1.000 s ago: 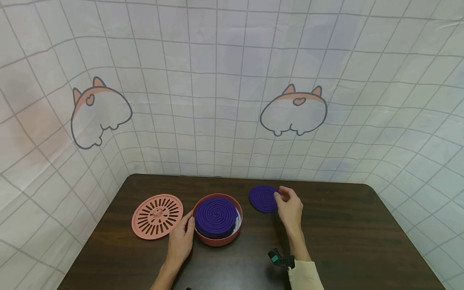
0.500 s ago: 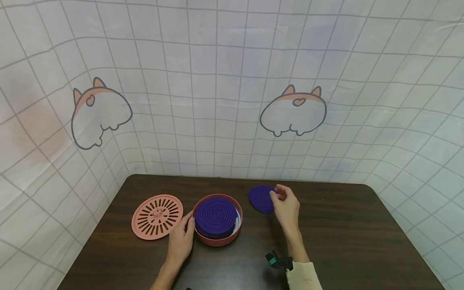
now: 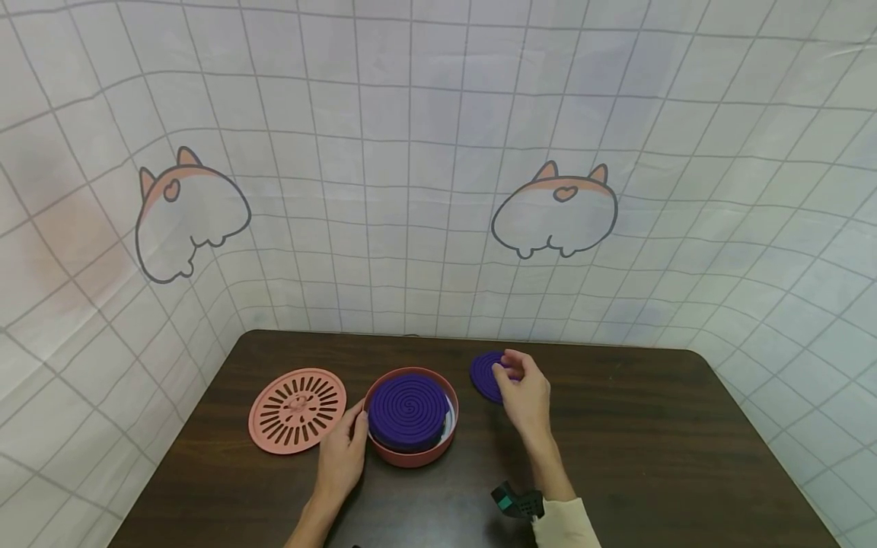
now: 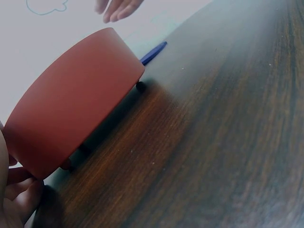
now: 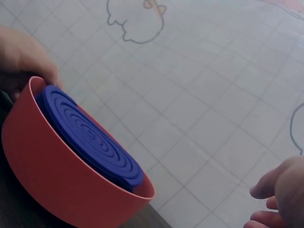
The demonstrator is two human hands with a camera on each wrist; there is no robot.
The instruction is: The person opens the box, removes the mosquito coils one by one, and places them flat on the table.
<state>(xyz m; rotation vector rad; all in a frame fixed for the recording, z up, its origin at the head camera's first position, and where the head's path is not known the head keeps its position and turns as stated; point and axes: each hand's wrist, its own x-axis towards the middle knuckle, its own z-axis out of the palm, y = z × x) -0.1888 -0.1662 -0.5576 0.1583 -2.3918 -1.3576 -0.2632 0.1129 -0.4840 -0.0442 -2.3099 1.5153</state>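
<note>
My left hand [image 3: 341, 449] grips the side of a round red container [image 3: 411, 459], its thumb at the rim. Inside sits a stack of purple spiral mosquito coils [image 3: 407, 409], with something white showing along its right edge. Another purple mosquito coil [image 3: 485, 378] lies flat on the table to the right. Over that coil's right part hovers my right hand [image 3: 529, 396], hiding some of it. In the right wrist view the right hand [image 5: 287, 194] has loosely bent fingers and holds nothing. The left wrist view shows small feet [image 4: 141, 86] under the container.
A pink slotted lid [image 3: 298, 406] lies on the table left of the container. The dark wooden table [image 3: 651, 441] extends to the right. Behind it hangs a white gridded curtain [image 3: 438, 190] with cartoon prints. A black band with a device [image 3: 517, 502] is on my right wrist.
My right hand has moved left across the loose coil, covering more of it, while the coil stays in place. My left hand and the container have not moved.
</note>
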